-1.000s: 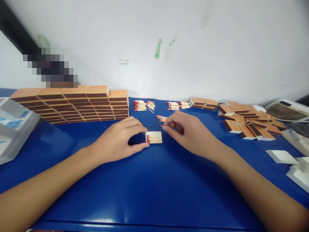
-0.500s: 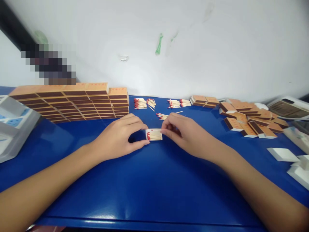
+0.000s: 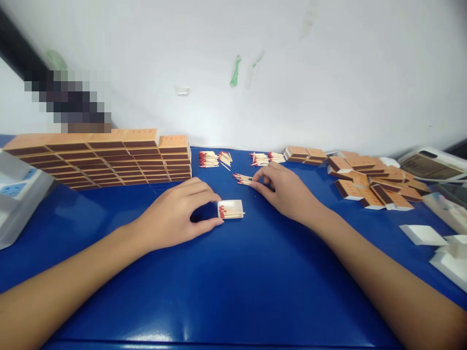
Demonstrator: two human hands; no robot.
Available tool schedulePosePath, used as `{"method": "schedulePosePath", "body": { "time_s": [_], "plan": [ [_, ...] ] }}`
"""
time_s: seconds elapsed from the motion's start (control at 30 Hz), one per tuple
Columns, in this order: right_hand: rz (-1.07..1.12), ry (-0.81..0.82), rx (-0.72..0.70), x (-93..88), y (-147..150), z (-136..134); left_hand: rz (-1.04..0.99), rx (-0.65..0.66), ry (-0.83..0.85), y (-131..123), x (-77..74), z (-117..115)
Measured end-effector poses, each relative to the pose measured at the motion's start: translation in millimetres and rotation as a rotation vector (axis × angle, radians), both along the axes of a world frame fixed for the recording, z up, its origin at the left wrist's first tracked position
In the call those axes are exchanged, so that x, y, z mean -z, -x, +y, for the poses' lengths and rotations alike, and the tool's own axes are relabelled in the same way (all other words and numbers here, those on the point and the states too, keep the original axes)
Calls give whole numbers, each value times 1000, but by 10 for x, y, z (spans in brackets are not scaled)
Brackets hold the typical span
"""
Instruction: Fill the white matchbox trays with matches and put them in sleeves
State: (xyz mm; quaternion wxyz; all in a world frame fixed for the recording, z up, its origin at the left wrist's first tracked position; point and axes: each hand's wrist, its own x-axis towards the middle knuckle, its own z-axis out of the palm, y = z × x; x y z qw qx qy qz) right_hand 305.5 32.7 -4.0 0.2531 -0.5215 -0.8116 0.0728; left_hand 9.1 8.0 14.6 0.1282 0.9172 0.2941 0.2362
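A small white matchbox tray [image 3: 230,204] lies on the blue table, holding several red-headed matches [image 3: 232,213]; one stick pokes past its right end. The thumb and fingers of my left hand [image 3: 182,214] grip the tray's left end. Up and to the right, my right hand [image 3: 280,187] has its thumb and fingertips closed at the plain ends of a small bunch of matches [image 3: 242,179] on the table. Behind lie more matches, a left pile [image 3: 209,159] and a right pile [image 3: 260,159].
A stacked wall of matchboxes [image 3: 120,160] stands at the left, beside a grey-white container [image 3: 25,204]. Matchboxes [image 3: 375,177] lie heaped at the right, with two small stacks [image 3: 305,154] near the wall. White empty trays [image 3: 423,234] and a phone-like object [image 3: 432,163] are far right.
My right hand has moved from the tray's right end up to the small bunch of matches behind it. My left hand still grips the tray. The view has shifted slightly.
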Motion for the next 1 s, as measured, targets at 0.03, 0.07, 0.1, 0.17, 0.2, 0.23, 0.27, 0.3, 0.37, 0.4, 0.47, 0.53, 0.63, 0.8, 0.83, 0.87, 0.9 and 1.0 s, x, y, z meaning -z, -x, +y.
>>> {"method": "schedulePosePath", "body": {
  "time_s": [0.03, 0.07, 0.1, 0.17, 0.2, 0.23, 0.27, 0.3, 0.37, 0.4, 0.47, 0.53, 0.63, 0.8, 0.83, 0.87, 0.9, 1.0],
  "plan": [
    [-3, 14, -1, -1, -7, 2, 1, -1, 2, 1, 1, 2],
    [-4, 32, 0, -8, -12, -2, 2, -2, 1, 1, 1, 5],
    [-6, 53, 0, -21, -17, -10, 5, -3, 0, 0, 2, 8],
    [-6, 107, 1, -58, -28, -31, 11, -5, -5, -4, 1, 14],
    [-5, 137, 4, -78, -35, -40, 12, -6, -6, -5, 1, 17],
    [-2, 169, 7, -98, -43, -47, 12, -7, -5, -5, 2, 19],
    [2, 200, 11, -117, -51, -53, 11, -8, -4, -3, 4, 21],
    [6, 227, 17, -133, -58, -59, 10, -8, -4, -1, 6, 22],
    [13, 263, 23, -159, -69, -68, 10, -10, 1, 7, 10, 24],
    [13, 270, 22, -169, -73, -73, 12, -12, 3, 11, 12, 23],
    [6, 261, 10, -188, -77, -83, 17, -15, 3, 15, 13, 21],
    [-11, 242, -10, -207, -79, -92, 17, -18, -1, 15, 10, 18],
    [-22, 230, -28, -241, -74, -100, 13, -16, -4, 11, 7, 19],
    [86, 184, -51, -288, 28, -168, 7, -21, 5, 11, 13, 24],
    [122, 177, -77, -290, 70, -199, 5, -24, 3, 11, 13, 23],
    [149, 174, -110, -288, 117, -235, 7, -29, 4, 8, 13, 21],
    [161, 173, -144, -283, 167, -274, 8, -26, 6, 5, 13, 19],
    [138, 157, -226, -256, 306, -377, 11, -16, -3, -7, 9, 10]
  ]
}}
